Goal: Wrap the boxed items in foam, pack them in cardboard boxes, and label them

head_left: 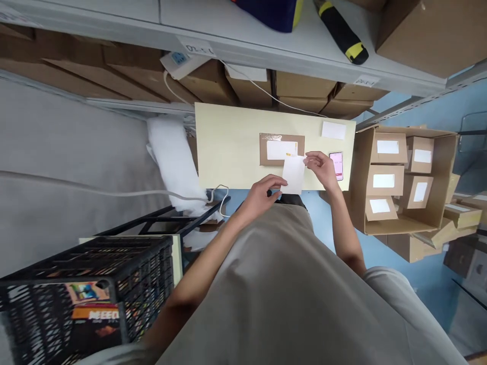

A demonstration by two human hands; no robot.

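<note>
Head view: at the near edge of the small box (263, 152), the white slip (292, 175) looked light and easily creased, best held by its edges, where the left hand (260, 196) and right hand (324, 171) pinched it, fingers nearly closed.

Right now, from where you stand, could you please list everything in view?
Table: one, cream, centre
Box: one, brown, on table
Slip: one, white, in hands
Card: one, white, table's far right
Phone: one, pink screen, table's right
Carton: one, brown, right of table
Small boxes: at least five, brown, in carton
Shelf: one, pale grey, top
Tool: one, black and yellow, on shelf
Shelved boxes: several, brown, beyond table
Wrap: one bundle, white, left of table
Crate: one, black, lower left
Left hand, right hand: one each, bare, at slip
</note>
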